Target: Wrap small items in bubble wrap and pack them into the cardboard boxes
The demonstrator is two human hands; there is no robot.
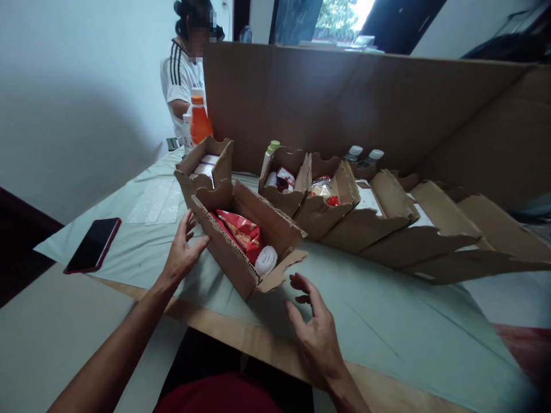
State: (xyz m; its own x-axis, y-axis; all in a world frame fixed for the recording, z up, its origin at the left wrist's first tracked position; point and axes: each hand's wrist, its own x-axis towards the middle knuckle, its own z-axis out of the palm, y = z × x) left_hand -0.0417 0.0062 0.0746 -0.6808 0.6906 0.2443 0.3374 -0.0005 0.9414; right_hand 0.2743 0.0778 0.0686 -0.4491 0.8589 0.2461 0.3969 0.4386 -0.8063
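In front of me a long cardboard box [228, 252] stands at an angle on the table. Inside it lie a red printed packet [243, 232] and a white rolled bundle [266, 261] near its front end. My left hand [183, 250] is at the box's left side, fingers apart; whether the fingertips touch the cardboard I cannot tell. My right hand [312, 318] hovers off the near right corner with its fingers curved and spread, holding nothing.
Cardboard bins [331, 215] with various goods form a row at the right, before a tall cardboard panel [344, 103]. Another bin [204, 166] stands behind the box, near an orange bottle [199, 121]. A phone [93, 244] lies left. Across the table is a person [183, 74].
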